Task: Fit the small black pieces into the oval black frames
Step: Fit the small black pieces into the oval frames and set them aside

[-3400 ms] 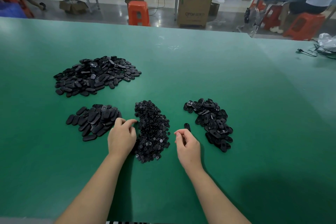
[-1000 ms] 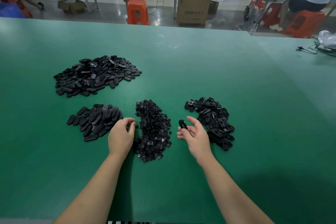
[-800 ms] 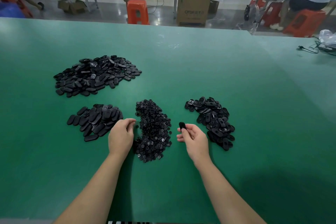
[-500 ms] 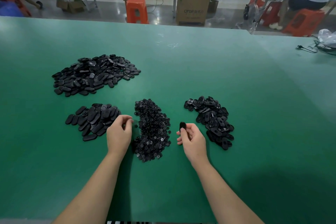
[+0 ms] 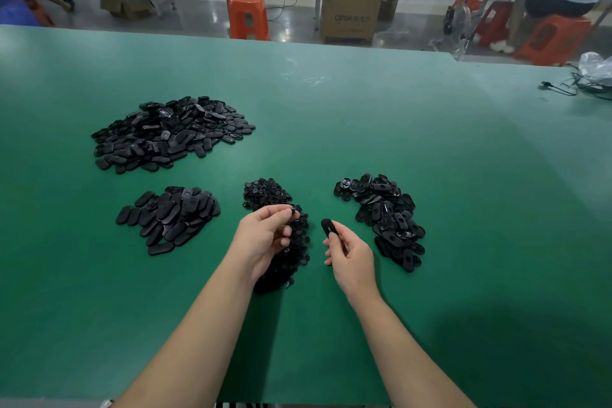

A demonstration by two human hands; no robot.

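Presently the right hand (image 5: 351, 255) is pinching one oval frame (image 5: 328, 227) upright, while the left hand (image 5: 265, 238) is pinching a small piece (image 5: 292, 211) over the small-piece pile (image 5: 281, 235) at its 12 o'clock. Risk: a loose fingertip pinch is likely to drop the piece into the pile, or seat it crooked.

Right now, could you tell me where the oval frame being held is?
In the head view, the oval frame is pinched by the right hand, just right of the small-piece pile.
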